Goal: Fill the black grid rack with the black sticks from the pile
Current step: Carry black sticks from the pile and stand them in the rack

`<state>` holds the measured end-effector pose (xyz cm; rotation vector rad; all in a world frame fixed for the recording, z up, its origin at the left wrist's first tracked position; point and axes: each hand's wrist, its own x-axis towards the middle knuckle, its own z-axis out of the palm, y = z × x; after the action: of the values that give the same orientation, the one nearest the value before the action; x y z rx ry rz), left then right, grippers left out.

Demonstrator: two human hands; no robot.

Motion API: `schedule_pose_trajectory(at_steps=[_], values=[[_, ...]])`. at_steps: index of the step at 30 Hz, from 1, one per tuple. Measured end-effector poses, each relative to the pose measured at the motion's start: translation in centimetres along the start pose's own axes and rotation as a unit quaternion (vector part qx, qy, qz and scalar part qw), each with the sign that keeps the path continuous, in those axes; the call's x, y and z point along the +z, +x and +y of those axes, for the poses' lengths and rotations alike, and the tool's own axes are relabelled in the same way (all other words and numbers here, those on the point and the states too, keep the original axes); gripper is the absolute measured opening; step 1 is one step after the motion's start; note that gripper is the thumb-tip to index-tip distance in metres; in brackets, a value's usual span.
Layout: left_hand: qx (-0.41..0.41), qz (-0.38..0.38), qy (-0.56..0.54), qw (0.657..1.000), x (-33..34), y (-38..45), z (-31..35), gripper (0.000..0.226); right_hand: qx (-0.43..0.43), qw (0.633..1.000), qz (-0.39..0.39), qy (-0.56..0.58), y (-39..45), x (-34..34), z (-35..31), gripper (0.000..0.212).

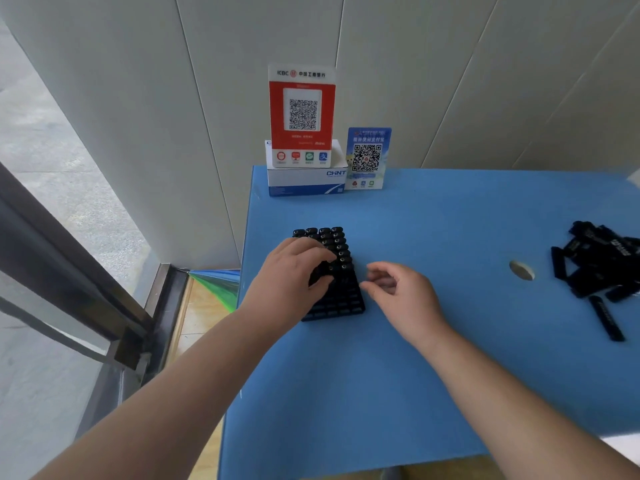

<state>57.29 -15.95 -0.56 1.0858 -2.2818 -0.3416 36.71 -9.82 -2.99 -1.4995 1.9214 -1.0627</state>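
Head view: one entry, bench seen from above and in front.
Bench (433, 358): blue top, set against a pale panelled wall; its left edge borders a glazed door frame and floor.
Black grid rack (341, 301): near the bench's left edge, about midway from front to back; far rows filled with upright sticks, near rows showing bare cells.
Black sticks in rack (337, 242): capped ends up, standing close together.
Pile of black sticks (599, 259): at the right edge, well apart from the rack; one stray stick (606, 318) lies flat just in front of it.
Left hand (294, 275): over the rack's left half, fingers curled round a dark stick, covering several cells.
Right hand (401, 292): just beside the rack's right side, fingers loosely bent, nothing in them.
Hole (522, 270): oval opening in the top, between rack and pile.
White carton (306, 180): far left corner, marked CHNT.
Red QR stand (302, 114): upright on the carton.
Blue QR card (367, 157): upright just right of the carton.
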Motion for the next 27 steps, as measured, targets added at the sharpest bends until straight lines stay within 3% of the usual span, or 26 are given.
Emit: schedule_pose_trajectory(at_steps=[6, 12, 18, 27], values=[[0.037, 0.014, 0.021, 0.999, 0.4, 1.5, 3.2, 0.034, 0.004, 0.998, 0.052, -0.046, -2.4, -4.2, 1.2, 0.02], [0.119, -0.05, 0.043, 0.991, 3.3, 2.4, 8.7, 0.035, 0.012, 0.982, 0.082, -0.171, -6.1, -11.3, 2.8, 0.018], [0.105, -0.096, 0.044, 0.989, 7.3, 2.3, 14.8, 0.041, 0.069, 0.956, 0.104, -0.264, -11.8, -19.2, 5.3, 0.039], [0.126, -0.14, 0.048, 0.981, 12.8, 0.0, 27.0, 0.051, 0.106, 0.935, 0.163, -0.295, -20.7, -29.1, 10.9, 0.042]])
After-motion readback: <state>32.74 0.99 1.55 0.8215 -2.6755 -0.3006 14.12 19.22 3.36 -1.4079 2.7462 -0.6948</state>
